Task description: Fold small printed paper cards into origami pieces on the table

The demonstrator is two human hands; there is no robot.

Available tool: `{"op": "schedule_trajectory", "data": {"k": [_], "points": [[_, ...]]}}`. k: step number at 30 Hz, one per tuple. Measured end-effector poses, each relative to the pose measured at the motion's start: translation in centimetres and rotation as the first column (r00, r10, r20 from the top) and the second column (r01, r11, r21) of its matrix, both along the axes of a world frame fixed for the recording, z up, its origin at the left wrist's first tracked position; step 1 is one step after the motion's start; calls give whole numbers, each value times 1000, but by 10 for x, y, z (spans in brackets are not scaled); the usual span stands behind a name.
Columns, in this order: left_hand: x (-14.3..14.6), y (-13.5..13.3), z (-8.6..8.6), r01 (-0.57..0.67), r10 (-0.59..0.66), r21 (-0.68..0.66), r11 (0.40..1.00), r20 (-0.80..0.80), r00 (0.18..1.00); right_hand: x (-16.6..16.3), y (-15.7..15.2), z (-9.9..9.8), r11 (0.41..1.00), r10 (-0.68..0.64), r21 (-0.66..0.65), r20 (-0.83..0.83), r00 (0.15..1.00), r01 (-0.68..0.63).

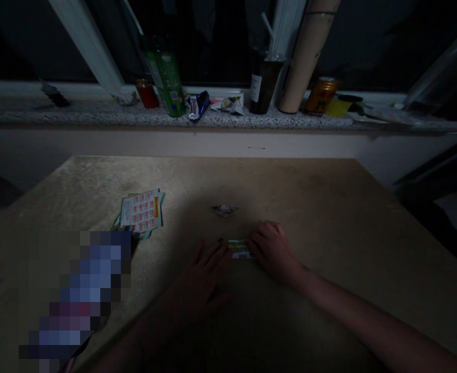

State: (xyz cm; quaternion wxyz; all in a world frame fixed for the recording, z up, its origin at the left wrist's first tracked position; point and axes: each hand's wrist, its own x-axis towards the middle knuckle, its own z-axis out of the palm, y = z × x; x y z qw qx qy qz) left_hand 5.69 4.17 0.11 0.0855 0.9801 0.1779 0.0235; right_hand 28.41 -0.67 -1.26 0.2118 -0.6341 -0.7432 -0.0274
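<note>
A small folded paper strip (241,249) with green print lies on the tan table (329,207). My left hand (203,274) lies flat, fingers stretched, its fingertips touching the strip's left end. My right hand (272,249) rests curled over the strip's right end, pressing it down. A tiny folded paper piece (224,210) sits a little beyond the hands.
A stack of printed sheets (142,211) lies at the left, beside a blurred blue object (83,290). The stone sill (96,114) behind holds a green bottle (166,77), a red jar (146,93), a dark cup with straw (262,85), a cardboard tube (308,57), a can (320,95) and wrappers.
</note>
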Motion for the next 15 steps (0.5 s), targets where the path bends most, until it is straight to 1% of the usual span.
{"op": "schedule_trajectory", "data": {"k": [5, 10, 15], "points": [[3, -1, 2, 15, -14, 11, 1000, -33, 999, -3, 2, 0, 999, -32, -32, 82, 996, 35], [5, -3, -1, -14, 15, 16, 1000, -9, 1000, -4, 1, 3, 998, -46, -46, 76, 996, 49], [6, -4, 0, -24, 24, -4, 1000, -19, 1000, -4, 5, 0, 999, -28, -40, 58, 998, 30]]}}
